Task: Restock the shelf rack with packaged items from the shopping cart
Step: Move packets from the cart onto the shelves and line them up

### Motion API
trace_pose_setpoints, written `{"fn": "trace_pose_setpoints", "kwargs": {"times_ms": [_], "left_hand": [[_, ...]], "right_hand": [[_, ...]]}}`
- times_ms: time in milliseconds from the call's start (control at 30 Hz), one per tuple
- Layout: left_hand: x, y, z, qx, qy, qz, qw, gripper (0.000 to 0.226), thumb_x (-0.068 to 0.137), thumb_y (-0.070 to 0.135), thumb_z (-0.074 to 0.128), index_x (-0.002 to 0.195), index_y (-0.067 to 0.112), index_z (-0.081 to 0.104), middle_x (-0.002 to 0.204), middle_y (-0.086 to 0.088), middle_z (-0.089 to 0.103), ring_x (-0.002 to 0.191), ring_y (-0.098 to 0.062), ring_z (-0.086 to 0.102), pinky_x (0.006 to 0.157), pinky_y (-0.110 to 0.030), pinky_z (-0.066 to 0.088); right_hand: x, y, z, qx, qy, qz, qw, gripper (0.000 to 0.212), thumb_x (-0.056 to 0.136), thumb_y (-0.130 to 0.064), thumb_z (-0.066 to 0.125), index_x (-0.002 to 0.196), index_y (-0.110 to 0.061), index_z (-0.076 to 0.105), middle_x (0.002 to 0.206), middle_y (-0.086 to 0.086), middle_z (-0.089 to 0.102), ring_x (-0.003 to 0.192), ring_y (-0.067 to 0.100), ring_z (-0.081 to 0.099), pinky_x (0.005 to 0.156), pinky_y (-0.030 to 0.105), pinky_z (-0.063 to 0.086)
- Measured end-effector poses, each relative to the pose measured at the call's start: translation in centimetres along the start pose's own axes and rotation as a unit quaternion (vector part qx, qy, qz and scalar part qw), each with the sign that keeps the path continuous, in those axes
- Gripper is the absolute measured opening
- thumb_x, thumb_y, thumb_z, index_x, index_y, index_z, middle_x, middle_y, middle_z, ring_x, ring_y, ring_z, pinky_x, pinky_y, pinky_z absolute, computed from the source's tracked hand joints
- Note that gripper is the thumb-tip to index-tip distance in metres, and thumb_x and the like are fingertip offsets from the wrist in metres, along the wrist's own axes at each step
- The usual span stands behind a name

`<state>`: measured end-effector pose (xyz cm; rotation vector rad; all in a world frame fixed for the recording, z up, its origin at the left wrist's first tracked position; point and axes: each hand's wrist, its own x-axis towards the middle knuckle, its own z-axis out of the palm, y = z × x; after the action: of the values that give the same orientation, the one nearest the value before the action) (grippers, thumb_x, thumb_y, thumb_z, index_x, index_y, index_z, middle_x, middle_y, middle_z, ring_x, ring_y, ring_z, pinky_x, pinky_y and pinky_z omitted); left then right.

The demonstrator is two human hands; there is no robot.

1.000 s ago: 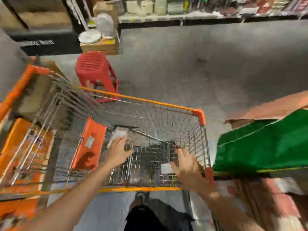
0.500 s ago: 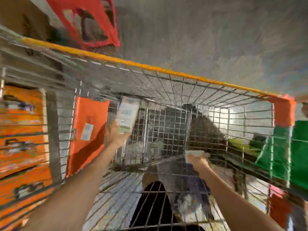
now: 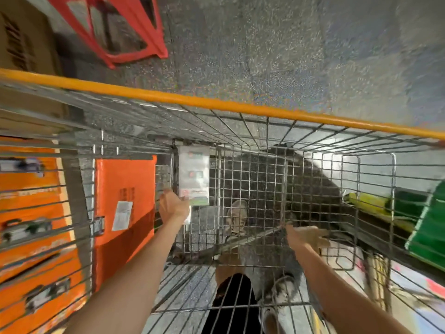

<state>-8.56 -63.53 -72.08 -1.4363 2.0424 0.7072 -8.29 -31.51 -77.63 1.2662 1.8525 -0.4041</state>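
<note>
I look down into a wire shopping cart [image 3: 255,145] with an orange rim. My left hand [image 3: 173,205] grips the lower end of a flat white packaged item [image 3: 194,174] with red and green print and holds it upright inside the cart near its left wall. My right hand [image 3: 305,237] reaches low over the cart's wire floor on the right, fingers pointing right. It is blurred, so I cannot tell whether it holds anything. The shelf rack is out of view.
An orange plastic flap [image 3: 125,203] with a white label hangs inside the cart at left. Orange boxes [image 3: 29,213] lie outside on the left, a red stool [image 3: 115,27] stands beyond the cart, and green packaging [image 3: 428,225] sits at right. Grey speckled floor lies ahead.
The view has dropped closer into the cart. My left hand has raised the white package upright. My right hand has slid right along the cart floor, and the white packet under it is out of sight.
</note>
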Motion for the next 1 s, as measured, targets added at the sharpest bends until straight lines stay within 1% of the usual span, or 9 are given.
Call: {"fn": "trace_pose_setpoints", "kwargs": {"times_ms": [100, 200, 267, 333, 400, 567, 800, 867, 1000], "left_hand": [[-0.1, -0.4, 0.3, 0.024, -0.029, 0.001, 0.999, 0.052, 0.091, 0.035, 0.061, 0.128, -0.001, 0.052, 0.132, -0.022, 0.052, 0.12, -0.037, 0.05, 0.096, -0.045, 0.044], [0.0, -0.2, 0.8, 0.008, -0.071, 0.0, 0.997, 0.085, 0.07, 0.069, 0.065, 0.129, 0.01, 0.049, 0.132, -0.017, 0.047, 0.119, -0.038, 0.047, 0.097, -0.05, 0.046], [0.2, 1.1, 1.9, 0.02, -0.057, 0.004, 0.998, 0.091, 0.065, 0.068, 0.073, 0.129, 0.01, 0.045, 0.132, -0.018, 0.044, 0.12, -0.038, 0.045, 0.097, -0.049, 0.045], [0.1, 2.0, 2.8, 0.031, -0.031, -0.002, 0.999, 0.097, 0.066, 0.058, 0.08, 0.134, 0.005, 0.035, 0.134, -0.02, 0.043, 0.121, -0.038, 0.045, 0.097, -0.045, 0.042], [-0.5, 2.9, 3.4, 0.005, -0.011, 0.009, 1.0, 0.098, 0.064, 0.051, 0.084, 0.132, 0.005, 0.03, 0.13, -0.021, 0.048, 0.118, -0.038, 0.048, 0.097, -0.047, 0.042], [0.0, 1.7, 4.4, -0.048, -0.033, 0.071, 0.996, 0.081, 0.068, 0.041, 0.083, 0.121, 0.011, 0.029, 0.114, -0.016, 0.06, 0.1, -0.038, 0.061, 0.088, -0.05, 0.052], [-5.0, 0.0, 0.9, -0.192, -0.137, 0.109, 0.966, 0.083, 0.044, 0.07, 0.081, 0.104, 0.028, 0.041, 0.108, -0.005, 0.063, 0.093, -0.024, 0.066, 0.08, -0.046, 0.057], [-8.2, 0.3, -1.1, -0.222, -0.158, 0.146, 0.951, 0.076, 0.054, 0.058, 0.086, 0.109, 0.025, 0.044, 0.109, -0.004, 0.064, 0.093, -0.024, 0.067, 0.081, -0.048, 0.058], [-14.6, 1.2, -4.8, -0.257, -0.183, 0.221, 0.923, 0.053, 0.068, 0.043, 0.085, 0.102, 0.025, 0.049, 0.105, 0.0, 0.067, 0.089, -0.024, 0.068, 0.082, -0.048, 0.056]], "right_hand": [[-4.2, -1.3, -2.4, -0.007, 0.025, -0.007, 1.0, 0.103, 0.078, -0.059, 0.059, 0.146, 0.0, 0.01, 0.148, 0.026, 0.021, 0.131, 0.043, 0.034, 0.103, 0.048, 0.038], [-6.3, -1.8, -4.1, 0.01, -0.001, -0.071, 0.997, 0.068, 0.094, -0.039, 0.053, 0.138, 0.005, 0.026, 0.135, 0.023, 0.036, 0.12, 0.039, 0.044, 0.088, 0.038, 0.042], [-7.7, -2.5, -4.8, 0.079, -0.017, -0.121, 0.989, 0.038, 0.09, -0.04, 0.051, 0.105, -0.005, 0.052, 0.111, 0.018, 0.048, 0.097, 0.031, 0.055, 0.071, 0.034, 0.042], [-8.8, -3.1, -4.5, 0.208, -0.076, -0.14, 0.965, 0.025, 0.087, -0.034, 0.05, 0.073, -0.014, 0.052, 0.082, 0.015, 0.052, 0.064, 0.02, 0.055, 0.054, 0.029, 0.037], [-9.6, -3.3, -4.6, 0.329, -0.182, -0.109, 0.92, 0.02, 0.096, -0.018, 0.044, 0.081, -0.01, 0.055, 0.079, 0.016, 0.055, 0.061, 0.018, 0.053, 0.052, 0.03, 0.038], [-12.4, -4.0, -5.7, 0.455, -0.306, -0.057, 0.835, 0.043, 0.101, -0.021, 0.02, 0.109, -0.001, 0.057, 0.098, 0.023, 0.066, 0.089, 0.038, 0.058, 0.072, 0.043, 0.048], [-17.0, -1.1, -9.3, 0.536, -0.313, -0.113, 0.776, 0.05, 0.096, -0.019, 0.016, 0.112, 0.004, 0.057, 0.098, 0.024, 0.068, 0.091, 0.039, 0.059, 0.086, 0.049, 0.046], [-19.4, 0.5, -11.0, 0.565, -0.308, -0.139, 0.753, 0.05, 0.096, -0.02, 0.017, 0.102, 0.002, 0.061, 0.087, 0.021, 0.07, 0.083, 0.036, 0.059, 0.084, 0.048, 0.045], [-22.7, 3.4, -13.1, 0.603, -0.294, -0.161, 0.724, 0.056, 0.096, -0.036, 0.021, 0.109, 0.002, 0.061, 0.098, 0.02, 0.067, 0.083, 0.032, 0.06, 0.064, 0.03, 0.05]]}}
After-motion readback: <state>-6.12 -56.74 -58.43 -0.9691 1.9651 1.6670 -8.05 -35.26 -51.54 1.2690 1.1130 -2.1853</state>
